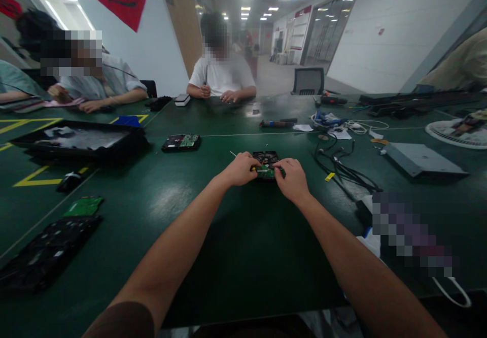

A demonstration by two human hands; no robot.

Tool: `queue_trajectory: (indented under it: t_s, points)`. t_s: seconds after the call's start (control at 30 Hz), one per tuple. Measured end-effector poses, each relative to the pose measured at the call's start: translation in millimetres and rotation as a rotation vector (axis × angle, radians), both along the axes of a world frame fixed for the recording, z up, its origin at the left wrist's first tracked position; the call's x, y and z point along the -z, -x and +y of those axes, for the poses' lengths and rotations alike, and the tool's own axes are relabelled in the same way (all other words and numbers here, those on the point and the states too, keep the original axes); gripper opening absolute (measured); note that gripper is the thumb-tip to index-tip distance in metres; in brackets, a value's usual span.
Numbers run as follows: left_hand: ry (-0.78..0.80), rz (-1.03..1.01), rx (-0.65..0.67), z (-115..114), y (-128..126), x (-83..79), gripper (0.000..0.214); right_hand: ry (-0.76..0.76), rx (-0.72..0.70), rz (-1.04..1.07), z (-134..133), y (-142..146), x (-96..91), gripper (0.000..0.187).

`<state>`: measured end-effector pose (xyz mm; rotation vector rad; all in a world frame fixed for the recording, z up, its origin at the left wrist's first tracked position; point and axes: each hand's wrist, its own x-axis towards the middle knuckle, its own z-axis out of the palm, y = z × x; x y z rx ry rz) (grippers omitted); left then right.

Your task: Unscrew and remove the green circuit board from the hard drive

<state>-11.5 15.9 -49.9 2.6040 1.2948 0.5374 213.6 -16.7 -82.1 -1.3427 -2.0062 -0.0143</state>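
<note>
A hard drive (265, 158), with a black body and a green circuit board (265, 171) on its near side, sits in front of me at the middle of the table. My left hand (240, 169) is closed at its left edge, fingertips on the board. A thin pale rod (233, 154) juts out behind that hand, and a bit of yellow shows at the fingertips; whether they are one tool I cannot tell. From the right, my right hand (292, 178) pinches the board's right end between thumb and fingers. The fingers partly hide both ends of the board.
Another hard drive (181, 142) lies farther left, near a black tray (81, 142). At left are a loose green board (83, 206) and a black frame (49, 251). Black cables (342, 163) and a grey metal box (422, 159) lie right. A person (222, 74) sits opposite.
</note>
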Motion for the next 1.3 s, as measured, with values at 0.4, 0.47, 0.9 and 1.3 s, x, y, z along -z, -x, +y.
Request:
queue_trajectory:
  t_s: [0.4, 0.47, 0.9, 1.3]
  points:
    - [0.002, -1.086, -0.156, -2, -8, -33.0, 0.022, 0.223, 0.200, 0.116, 15, -25, 11.3, 0.036]
    - [0.032, -1.163, -0.144, 1, -7, -32.4, 0.026, 0.250, 0.180, 0.102, 14, -23, 11.5, 0.040]
    - [0.650, -1.097, -0.412, 17, 13, 6.9, 0.044, 0.360, 0.135, 0.126, 8, -22, 9.1, 0.036]
    - [0.828, -1.098, -0.305, 17, 2, 18.2, 0.042, 0.381, -0.019, -0.080, -1, -6, 1.1, 0.047]
